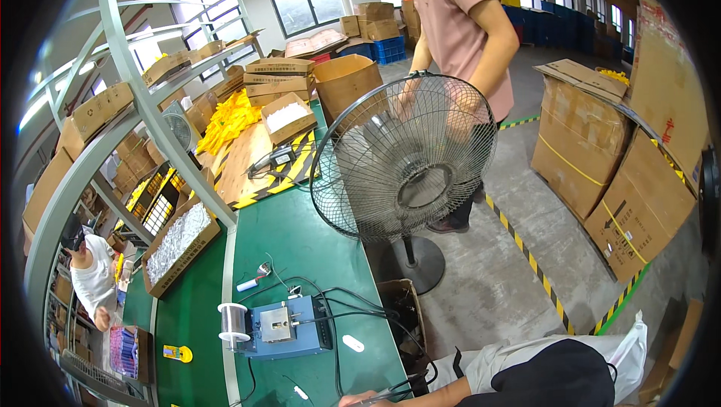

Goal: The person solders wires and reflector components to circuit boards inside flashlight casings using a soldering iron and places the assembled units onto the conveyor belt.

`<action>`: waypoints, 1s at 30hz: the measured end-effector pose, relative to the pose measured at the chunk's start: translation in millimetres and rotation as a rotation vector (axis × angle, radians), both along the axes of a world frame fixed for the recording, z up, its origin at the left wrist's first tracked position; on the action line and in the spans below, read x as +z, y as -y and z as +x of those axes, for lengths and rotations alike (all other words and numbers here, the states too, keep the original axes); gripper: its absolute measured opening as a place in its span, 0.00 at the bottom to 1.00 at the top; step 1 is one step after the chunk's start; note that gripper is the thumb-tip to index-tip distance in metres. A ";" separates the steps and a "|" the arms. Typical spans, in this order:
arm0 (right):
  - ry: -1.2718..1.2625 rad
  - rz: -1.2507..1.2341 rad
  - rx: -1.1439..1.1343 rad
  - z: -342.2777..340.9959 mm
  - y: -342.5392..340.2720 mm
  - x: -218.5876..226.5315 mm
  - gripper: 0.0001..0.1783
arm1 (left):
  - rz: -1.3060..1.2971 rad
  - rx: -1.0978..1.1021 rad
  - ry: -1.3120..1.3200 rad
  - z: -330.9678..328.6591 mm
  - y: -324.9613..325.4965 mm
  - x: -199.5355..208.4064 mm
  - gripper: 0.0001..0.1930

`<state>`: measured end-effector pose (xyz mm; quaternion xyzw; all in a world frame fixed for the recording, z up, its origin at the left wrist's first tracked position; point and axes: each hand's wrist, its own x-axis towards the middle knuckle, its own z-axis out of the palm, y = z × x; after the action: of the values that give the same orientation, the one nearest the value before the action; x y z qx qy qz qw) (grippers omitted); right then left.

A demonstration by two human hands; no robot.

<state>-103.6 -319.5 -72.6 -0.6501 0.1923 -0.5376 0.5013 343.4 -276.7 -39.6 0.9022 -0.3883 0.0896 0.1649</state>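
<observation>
Only my right hand shows, at the bottom edge, with its forearm coming in from the lower right. It is closed around a dark corded tool just above the green bench. A little beyond it on the bench sit a blue box-shaped device with black cables and a wire spool. My left hand is out of view.
A standing fan is on the floor beside the bench, with a person in a pink shirt behind it. A carton of small white parts lies on the bench. Stacked cartons stand right, and a small open box sits below. A co-worker is far left.
</observation>
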 end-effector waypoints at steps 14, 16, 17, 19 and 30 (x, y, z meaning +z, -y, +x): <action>0.045 0.335 0.315 -14.4 -6.9 -6.4 0.05 | 0.241 0.034 -0.303 -101.2 -113.9 35.8 0.18; 0.106 0.334 0.334 -10.7 -10.3 -1.2 0.04 | 0.145 -0.076 -0.076 -78.4 -174.2 4.3 0.13; 0.072 0.384 0.353 -13.6 -8.1 2.7 0.05 | 0.176 0.008 -0.102 -110.9 -170.5 11.5 0.09; 0.061 0.367 0.330 -13.7 -10.5 -3.9 0.06 | 0.205 0.057 -0.149 -160.9 -172.5 25.1 0.12; -0.050 0.242 0.449 -26.7 -9.6 -17.1 0.08 | 0.344 0.223 -0.429 -328.4 -194.6 43.2 0.17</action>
<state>-130.3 -309.9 -89.7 -0.6248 0.1185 -0.3697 0.6774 15.0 -82.1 3.7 0.9525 -0.2523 -0.1525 0.0768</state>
